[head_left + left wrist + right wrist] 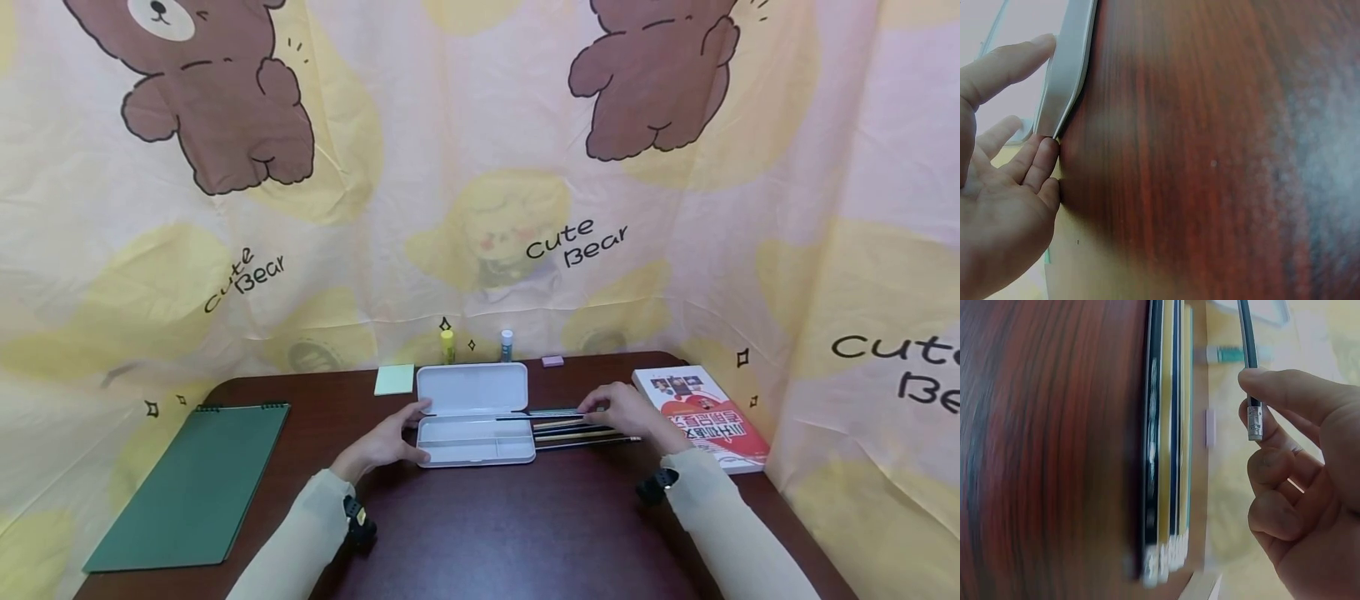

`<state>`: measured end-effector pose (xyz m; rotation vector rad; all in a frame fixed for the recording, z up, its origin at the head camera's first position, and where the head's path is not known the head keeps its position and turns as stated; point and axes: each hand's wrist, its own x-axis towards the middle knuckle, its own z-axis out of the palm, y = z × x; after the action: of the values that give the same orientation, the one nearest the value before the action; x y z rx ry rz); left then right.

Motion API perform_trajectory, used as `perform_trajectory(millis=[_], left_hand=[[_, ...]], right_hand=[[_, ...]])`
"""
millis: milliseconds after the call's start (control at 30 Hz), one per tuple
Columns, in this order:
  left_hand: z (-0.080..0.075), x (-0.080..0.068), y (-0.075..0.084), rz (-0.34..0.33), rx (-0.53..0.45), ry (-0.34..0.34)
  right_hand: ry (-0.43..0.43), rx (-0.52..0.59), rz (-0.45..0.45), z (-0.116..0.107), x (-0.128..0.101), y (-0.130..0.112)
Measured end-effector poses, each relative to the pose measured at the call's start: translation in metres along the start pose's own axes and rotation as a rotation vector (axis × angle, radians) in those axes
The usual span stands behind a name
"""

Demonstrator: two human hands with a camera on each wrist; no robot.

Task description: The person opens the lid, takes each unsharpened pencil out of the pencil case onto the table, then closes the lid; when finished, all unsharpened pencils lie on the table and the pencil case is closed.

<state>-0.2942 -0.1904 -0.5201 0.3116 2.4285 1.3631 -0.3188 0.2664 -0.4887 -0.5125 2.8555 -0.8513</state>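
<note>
A white pencil case (457, 454) lies open on the table, its lid (472, 389) tipped back. My left hand (387, 437) grips its left end, thumb at the front corner and fingers along the side; the left wrist view shows this hand (1016, 181) against the case wall (1066, 75). Between thumb and forefinger, my right hand (618, 410) pinches a dark pencil (1249, 344) near its eraser end, and the pencil's other end reaches over the case. Beneath that hand, several dark and yellowish pencils (577, 433) lie side by side on the table, right of the case.
A red-and-white book (712, 417) lies by my right forearm. At left is a green spiral-bound pad (191, 483). Behind the case are pale sticky notes (394, 380), a yellow bottle-like item (447, 347), a glue stick (507, 345) and a pink eraser (552, 362).
</note>
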Motion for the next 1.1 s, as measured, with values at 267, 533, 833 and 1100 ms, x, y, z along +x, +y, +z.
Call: perform_trajectory(millis=[267,533,833,1100], left_hand=[[0.000,0.000,0.000,-0.001,-0.001,-0.001],[0.000,-0.001,0.002,-0.013,0.001,0.003],[0.000,-0.001,0.003,-0.008,0.009,0.003],[0.000,-0.001,0.001,-0.002,0.018,0.002]], right_hand=[[0.030,0.010,0.058,-0.015,-0.011,0.022],[0.023,-0.022,0.103,-0.021,-0.015,0.037],[-0.018,-0.033,0.169,-0.018,-0.014,0.048],[-0.031,-0.050,0.149,-0.018,-0.018,0.051]])
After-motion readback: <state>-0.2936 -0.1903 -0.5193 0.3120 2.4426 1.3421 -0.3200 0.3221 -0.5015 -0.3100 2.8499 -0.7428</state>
